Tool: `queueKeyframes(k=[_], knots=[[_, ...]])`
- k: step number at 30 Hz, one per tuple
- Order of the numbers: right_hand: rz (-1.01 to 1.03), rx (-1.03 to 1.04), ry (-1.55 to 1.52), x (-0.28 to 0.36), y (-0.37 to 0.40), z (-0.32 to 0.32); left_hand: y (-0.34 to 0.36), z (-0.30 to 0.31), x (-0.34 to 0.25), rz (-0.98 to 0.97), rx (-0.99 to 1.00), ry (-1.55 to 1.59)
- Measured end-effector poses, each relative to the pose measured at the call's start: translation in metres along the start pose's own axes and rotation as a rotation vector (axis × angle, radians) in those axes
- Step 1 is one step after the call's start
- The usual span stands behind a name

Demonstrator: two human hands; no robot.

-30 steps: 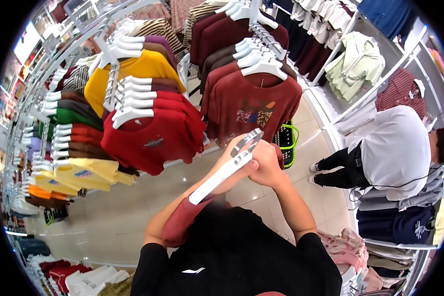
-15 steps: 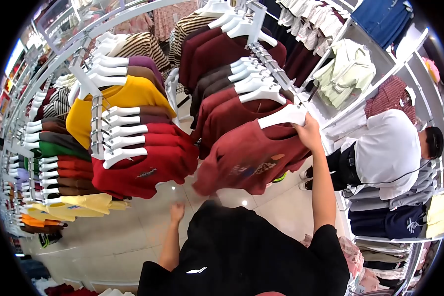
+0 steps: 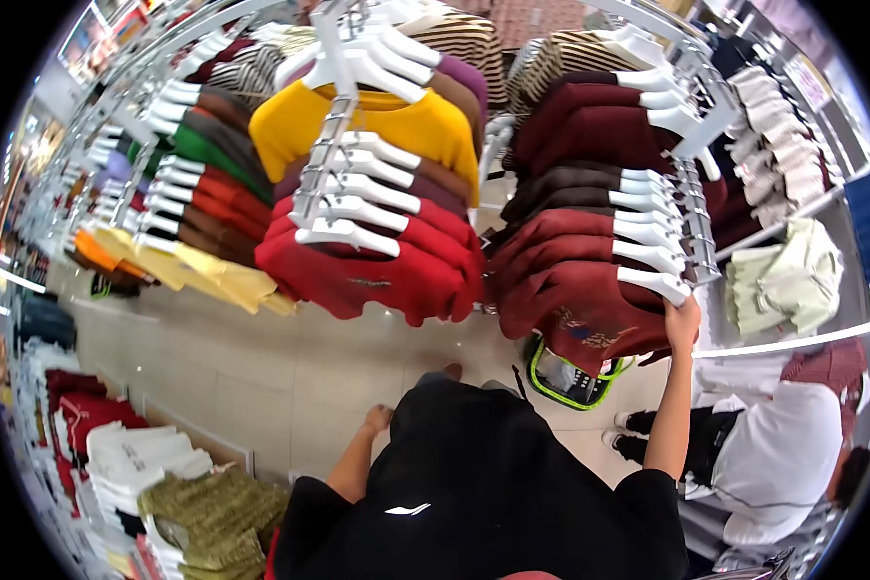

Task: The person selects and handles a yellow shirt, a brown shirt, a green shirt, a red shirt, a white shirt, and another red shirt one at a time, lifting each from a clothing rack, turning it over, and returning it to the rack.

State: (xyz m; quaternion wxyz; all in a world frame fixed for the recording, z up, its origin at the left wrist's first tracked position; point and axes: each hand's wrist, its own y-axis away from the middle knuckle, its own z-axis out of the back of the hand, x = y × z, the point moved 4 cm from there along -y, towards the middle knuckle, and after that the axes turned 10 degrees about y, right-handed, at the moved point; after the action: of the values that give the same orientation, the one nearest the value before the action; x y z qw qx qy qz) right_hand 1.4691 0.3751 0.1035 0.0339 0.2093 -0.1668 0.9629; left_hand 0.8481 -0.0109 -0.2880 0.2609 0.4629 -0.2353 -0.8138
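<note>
1. We are looking down on a pale tiled floor (image 3: 261,367); it is running between the clothes racks and a shelf of folded stacks (image 3: 135,454) at the lower left.
2. Two sloping racks are hanging in front of us; the left one is carrying a yellow shirt (image 3: 358,121) high up and red shirts (image 3: 377,275) at its low end; the right one is carrying dark maroon and brown tops along a slanted rail (image 3: 694,217).
3. A co-worker in a white shirt (image 3: 773,454) is bending at the far right, well apart from our hands.
4. The maroon shirt (image 3: 580,309), with a print on its front, is hanging lowest on the right rack, just above a green-rimmed basket (image 3: 570,387) standing on the floor.
5. The white hanger (image 3: 652,282) is sitting inside that shirt's neck; its end is sticking out to the right.
6. Our right hand (image 3: 681,324) is reaching up; its fingers are closing round the hanger's end and the shirt's shoulder.
7. Our left hand (image 3: 377,418) is hanging by our hip, well apart from the racks; its fingers are loosely bent and gripping nothing.
</note>
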Motion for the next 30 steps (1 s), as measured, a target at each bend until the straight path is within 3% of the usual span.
queueKeyframes(k=[4, 9, 13, 14, 16, 18, 20, 22, 24, 30], knots=[[0.126, -0.127, -0.019, 0.011, 0.004, 0.000, -0.008, -0.006, -0.061, 0.081, -0.048, 0.383], [0.266, -0.408, 0.005, 0.049, 0.046, 0.035, 0.030, 0.045, -0.136, -0.363, -0.299, 0.439], [-0.050, -0.579, -0.266, 0.010, 0.115, 0.005, 0.189, 0.170, -0.332, -0.511, -0.686, 0.280], [-0.090, -0.513, -0.445, 0.021, 0.131, -0.008, 0.234, 0.193, -0.373, -0.639, -0.825, 0.162], [-0.076, -0.272, -0.493, 0.049, 0.162, -0.030, 0.334, 0.218, -0.441, -0.848, -1.040, -0.026], [0.012, -0.094, -0.580, 0.076, 0.182, -0.045, 0.427, 0.207, -0.482, -1.184, -1.409, -0.161], [0.077, 0.042, -0.724, 0.089, 0.191, -0.066, 0.495, 0.193, -0.481, -1.549, -1.510, -0.330], [0.086, 0.170, -0.834, 0.110, 0.193, -0.070, 0.540, 0.178, -0.491, -1.726, -1.738, -0.483], [0.197, 0.237, -0.835, 0.126, 0.189, -0.072, 0.562, 0.162, -0.505, -1.734, -1.798, -0.612], [0.289, 0.387, -0.890, 0.155, 0.185, -0.075, 0.585, 0.140, -0.512, -1.484, -1.632, -0.711]])
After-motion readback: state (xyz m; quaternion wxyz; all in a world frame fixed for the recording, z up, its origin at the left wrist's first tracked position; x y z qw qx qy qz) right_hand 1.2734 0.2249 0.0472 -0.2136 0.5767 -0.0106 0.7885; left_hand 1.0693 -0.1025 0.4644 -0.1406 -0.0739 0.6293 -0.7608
